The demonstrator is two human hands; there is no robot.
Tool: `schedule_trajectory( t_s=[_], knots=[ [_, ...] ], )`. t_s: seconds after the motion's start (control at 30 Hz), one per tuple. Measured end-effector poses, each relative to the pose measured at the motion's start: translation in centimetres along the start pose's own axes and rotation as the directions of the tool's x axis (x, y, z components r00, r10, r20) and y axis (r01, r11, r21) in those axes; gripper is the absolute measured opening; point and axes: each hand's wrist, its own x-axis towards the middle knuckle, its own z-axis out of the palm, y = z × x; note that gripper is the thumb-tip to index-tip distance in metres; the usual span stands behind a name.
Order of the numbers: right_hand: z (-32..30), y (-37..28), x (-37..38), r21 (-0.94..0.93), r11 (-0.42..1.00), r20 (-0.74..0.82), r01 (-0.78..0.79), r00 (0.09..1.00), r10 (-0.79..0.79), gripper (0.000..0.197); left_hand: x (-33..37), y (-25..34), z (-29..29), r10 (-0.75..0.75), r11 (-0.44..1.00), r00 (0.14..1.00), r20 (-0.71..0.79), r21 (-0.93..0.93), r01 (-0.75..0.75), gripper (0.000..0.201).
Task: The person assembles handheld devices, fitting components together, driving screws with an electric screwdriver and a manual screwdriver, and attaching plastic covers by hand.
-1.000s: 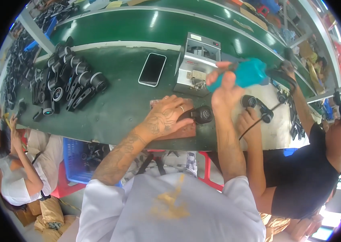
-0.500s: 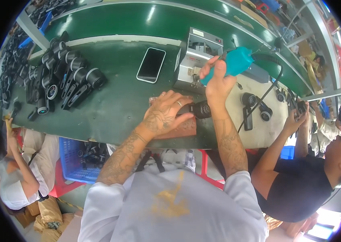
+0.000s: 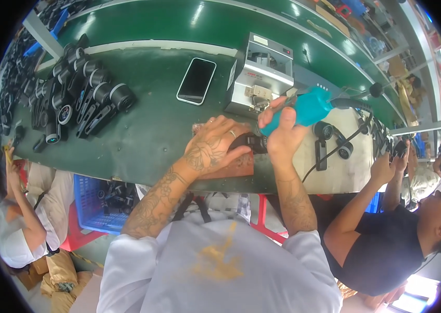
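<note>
My left hand (image 3: 210, 146) is closed around a black handheld device with a round head (image 3: 252, 142), pressing it down on a reddish-brown pad (image 3: 233, 169) near the bench's front edge. In my right hand (image 3: 287, 138) is a teal corded electric screwdriver (image 3: 309, 110), gripped around its body with the thumb on top. Its front end points left, close by the device's head; my fingers hide the tip, so I cannot tell whether it touches. Behind both hands stands a silver metal machine (image 3: 262, 78) with an open top.
Several similar black devices (image 3: 100, 94) lie piled at the left, and more (image 3: 322, 146) at the right beside the black cable. A phone (image 3: 196, 81) lies behind my left hand. A blue crate (image 3: 87, 208) stands below the bench. Co-workers sit at left and right (image 3: 387, 240).
My right hand has brought the screwdriver down toward me, closer to the device's head. My left hand keeps its hold on the device in nearly the same place.
</note>
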Motion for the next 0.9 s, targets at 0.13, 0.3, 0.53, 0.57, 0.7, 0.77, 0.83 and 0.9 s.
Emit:
schedule_trajectory(
  t_s=[0.13,0.3,0.53,0.57,0.7,0.77,0.83,0.9],
  knots=[
    [-0.4,1.1,-0.4,-0.053,0.998,-0.005,0.015,1.0,-0.016,0.049,0.3,0.4,-0.2,-0.007,1.0,1.0,0.028,-0.014,0.008,0.044],
    [-0.2,1.4,-0.2,0.003,1.0,0.013,0.011,1.0,-0.011,0.044,0.4,0.3,-0.5,0.006,0.998,0.999,0.044,0.066,-0.009,0.044],
    [0.6,-0.2,1.0,-0.082,0.995,0.008,-0.066,0.998,0.066,0.036,0.2,0.1,-0.4,0.018,0.997,0.999,-0.03,0.077,-0.016,0.041],
    [0.9,-0.7,1.5,-0.111,0.994,-0.026,0.002,1.0,-0.005,0.036,0.2,0.3,-0.3,0.024,0.998,0.999,-0.038,0.063,-0.022,0.039],
    [1.4,-0.2,4.3,-0.155,0.975,-0.038,0.159,0.985,-0.167,0.035,0.1,0.3,-0.3,0.036,0.996,0.998,-0.058,0.079,-0.031,0.033],
    [1.2,0.9,5.5,-0.224,0.938,0.014,0.263,0.964,-0.267,0.04,-0.1,0.4,-0.2,0.035,0.998,0.997,-0.065,0.061,-0.031,0.033],
    [1.1,2.1,5.3,-0.171,0.95,0.008,0.262,0.964,-0.264,0.039,0.0,0.5,-0.4,0.031,0.998,0.997,-0.075,0.049,-0.027,0.032],
    [1.0,2.3,5.3,-0.123,0.959,-0.001,0.255,0.966,-0.257,0.039,0.0,0.7,-0.3,0.037,0.999,0.996,-0.078,0.026,-0.036,0.032]
  ],
)
